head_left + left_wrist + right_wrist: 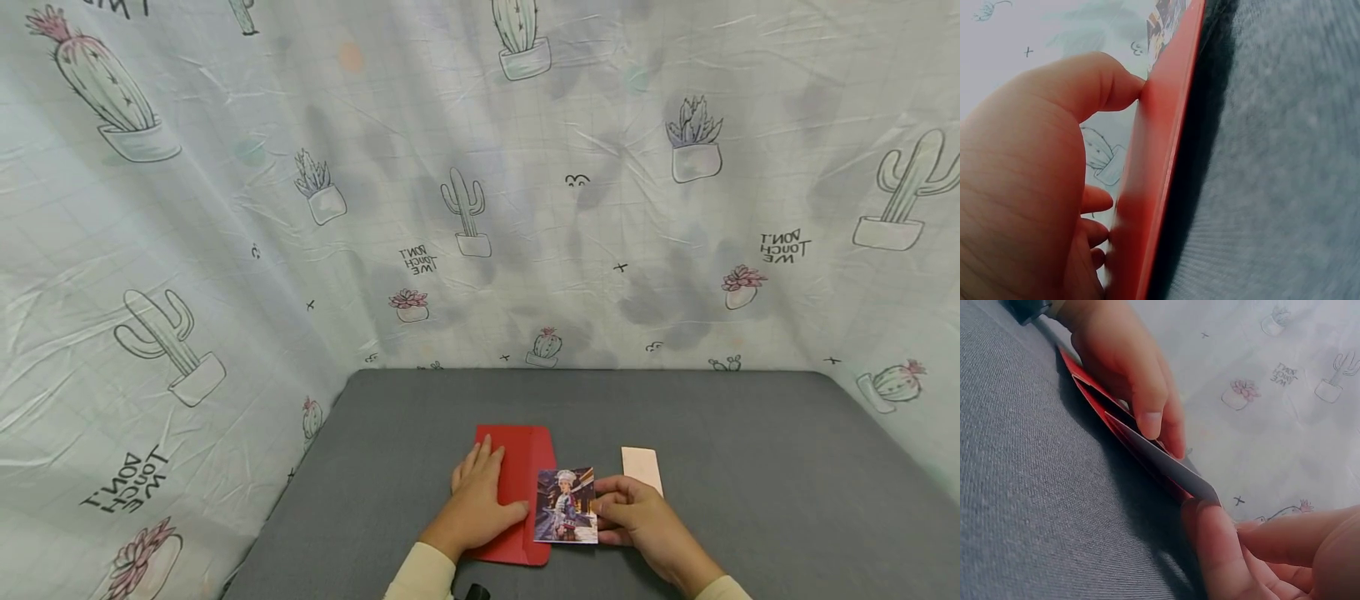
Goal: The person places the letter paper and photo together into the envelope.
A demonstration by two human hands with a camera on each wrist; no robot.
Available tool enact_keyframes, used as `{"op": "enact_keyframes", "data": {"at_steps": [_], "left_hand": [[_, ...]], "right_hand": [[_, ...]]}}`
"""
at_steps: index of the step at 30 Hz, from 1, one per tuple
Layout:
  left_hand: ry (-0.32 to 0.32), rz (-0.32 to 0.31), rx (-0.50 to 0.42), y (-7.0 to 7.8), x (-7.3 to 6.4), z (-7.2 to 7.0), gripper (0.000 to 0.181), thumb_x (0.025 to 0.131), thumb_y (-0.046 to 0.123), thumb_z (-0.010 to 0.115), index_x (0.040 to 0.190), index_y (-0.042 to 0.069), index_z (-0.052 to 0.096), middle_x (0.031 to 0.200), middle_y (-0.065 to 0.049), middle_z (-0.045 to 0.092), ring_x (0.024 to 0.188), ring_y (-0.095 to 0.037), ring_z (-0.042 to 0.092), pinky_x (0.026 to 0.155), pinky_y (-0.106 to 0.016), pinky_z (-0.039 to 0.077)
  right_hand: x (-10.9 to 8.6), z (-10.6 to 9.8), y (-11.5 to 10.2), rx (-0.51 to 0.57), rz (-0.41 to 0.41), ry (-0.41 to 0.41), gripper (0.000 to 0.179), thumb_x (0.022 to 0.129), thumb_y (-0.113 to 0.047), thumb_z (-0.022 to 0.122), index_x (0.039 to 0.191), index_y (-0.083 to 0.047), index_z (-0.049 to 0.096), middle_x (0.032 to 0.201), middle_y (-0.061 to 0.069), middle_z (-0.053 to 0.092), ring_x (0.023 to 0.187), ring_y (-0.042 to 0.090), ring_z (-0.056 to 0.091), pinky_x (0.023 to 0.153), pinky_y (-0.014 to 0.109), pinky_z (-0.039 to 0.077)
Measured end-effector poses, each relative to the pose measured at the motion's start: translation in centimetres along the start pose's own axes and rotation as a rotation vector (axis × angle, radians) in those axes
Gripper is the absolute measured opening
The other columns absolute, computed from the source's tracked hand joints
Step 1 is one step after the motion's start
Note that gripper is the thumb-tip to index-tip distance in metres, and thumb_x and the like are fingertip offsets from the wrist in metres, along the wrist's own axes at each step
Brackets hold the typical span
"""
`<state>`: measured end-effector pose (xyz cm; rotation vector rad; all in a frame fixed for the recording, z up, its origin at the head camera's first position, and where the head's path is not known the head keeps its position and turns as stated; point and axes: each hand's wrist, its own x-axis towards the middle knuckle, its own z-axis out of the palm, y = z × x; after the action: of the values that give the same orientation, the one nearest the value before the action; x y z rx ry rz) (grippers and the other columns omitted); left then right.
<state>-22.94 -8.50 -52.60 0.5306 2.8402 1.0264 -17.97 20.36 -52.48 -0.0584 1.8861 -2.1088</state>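
A red envelope (517,467) lies on the grey table, its flap spread out on the right side. My left hand (476,504) rests on it with fingers extended, the thumb near the mouth; in the left wrist view the thumb touches the red paper. Between right thumb and fingers I pinch the right edge of a photo card (566,508) printed with a figure in a white hat. In the right wrist view the card (1169,461) reaches into the envelope's mouth, held at its near end by my right hand (1229,556). Its far edge is hidden there.
A pale pink card (639,464) lies on the table just behind my right hand. Cloth printed with cacti (472,317) hangs along the back and sides of the grey table (750,467). A small black object (477,592) shows by my left wrist.
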Motion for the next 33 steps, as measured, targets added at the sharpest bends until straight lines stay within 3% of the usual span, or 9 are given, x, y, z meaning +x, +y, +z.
{"op": "enact_keyframes", "data": {"at_steps": [33], "left_hand": [[-0.014, -0.004, 0.004, 0.36, -0.03, 0.47, 0.103, 0.087, 0.053, 0.075, 0.167, -0.001, 0.039, 0.177, -0.022, 0.020, 0.162, -0.042, 0.013, 0.122, -0.071, 0.011]], "right_hand": [[0.03, 0.58, 0.14, 0.034, 0.004, -0.030, 0.034, 0.107, 0.001, 0.062, 0.135, 0.019, 0.053, 0.103, 0.013, 0.069, 0.088, 0.025, 0.072, 0.074, 0.036, 0.064]]}}
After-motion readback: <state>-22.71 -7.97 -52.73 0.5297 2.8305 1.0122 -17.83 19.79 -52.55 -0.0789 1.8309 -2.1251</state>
